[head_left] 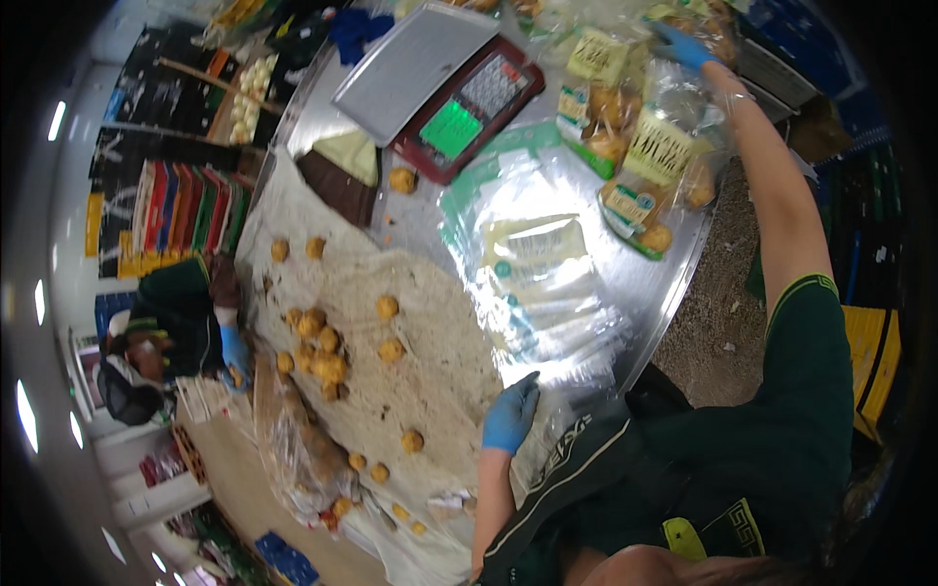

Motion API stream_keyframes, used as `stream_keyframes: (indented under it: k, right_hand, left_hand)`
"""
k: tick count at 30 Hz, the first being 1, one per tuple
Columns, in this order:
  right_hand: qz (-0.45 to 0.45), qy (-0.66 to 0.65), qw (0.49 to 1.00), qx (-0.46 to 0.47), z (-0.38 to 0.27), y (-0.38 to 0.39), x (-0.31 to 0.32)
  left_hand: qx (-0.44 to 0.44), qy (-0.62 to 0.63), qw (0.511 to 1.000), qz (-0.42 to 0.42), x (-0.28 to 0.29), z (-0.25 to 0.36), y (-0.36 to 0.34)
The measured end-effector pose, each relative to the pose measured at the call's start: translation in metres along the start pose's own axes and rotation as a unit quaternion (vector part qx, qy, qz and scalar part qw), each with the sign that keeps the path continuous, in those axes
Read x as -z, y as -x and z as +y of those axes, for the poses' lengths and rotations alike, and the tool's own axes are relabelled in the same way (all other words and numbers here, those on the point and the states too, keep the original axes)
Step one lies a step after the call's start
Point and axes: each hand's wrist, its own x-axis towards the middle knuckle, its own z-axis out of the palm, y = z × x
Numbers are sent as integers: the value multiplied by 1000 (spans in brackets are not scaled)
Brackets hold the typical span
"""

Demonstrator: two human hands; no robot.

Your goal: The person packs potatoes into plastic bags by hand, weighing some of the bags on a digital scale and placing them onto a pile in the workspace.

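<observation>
My left hand (pixel 511 416), in a blue glove, is by the near end of a spread of flat clear packing bags (pixel 532 244). Its fingers are stretched out, with the tips at the plastic. Stretched to the far right, my blue-gloved right hand (pixel 687 45) closes on the top of a clear bag of potatoes (pixel 676 98) among other filled bags. Part of its grip is hidden by shiny plastic. Another filled bag (pixel 635 210) with a printed label lies nearer, beside the flat bags.
A red scale (pixel 467 107) with a metal pan and green display stands at the back. Loose potatoes (pixel 322 361) lie on a stained cloth (pixel 440 332) to the left. Across the table a co-worker's blue-gloved hand (pixel 234 356) holds a potato. The metal table's edge (pixel 674 313) curves at right.
</observation>
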Motion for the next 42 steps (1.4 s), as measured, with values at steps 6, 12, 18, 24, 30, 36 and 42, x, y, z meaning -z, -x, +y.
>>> stream_keyframes:
  k: [6, 12, 18, 24, 30, 36, 42]
  right_hand:
    - [274, -309, 911, -13, -26, 85, 55]
    - [186, -375, 892, 172, -275, 287, -39]
    - [-79, -68, 983, 152, -288, 258, -190]
    - [-162, -107, 970, 144, -278, 220, -179]
    - [-257, -342, 902, 61, -351, 276, -182]
    - [-266, -602, 734, -168, -392, 265, -195]
    - [-185, -504, 839, -91, -418, 247, -174]
  left_hand:
    - [13, 34, 999, 22, 0, -27, 7]
    - [-40, -34, 997, 51, -4, -35, -3]
    - [-54, -1, 996, 73, -1, -34, 1]
    - [-30, 120, 990, 75, 9, -78, 47]
    - [-317, 107, 921, 199, 69, 25, 11]
    - [-128, 356, 902, 208, -21, -65, -89]
    - [-13, 98, 924, 368, 158, -116, -35]
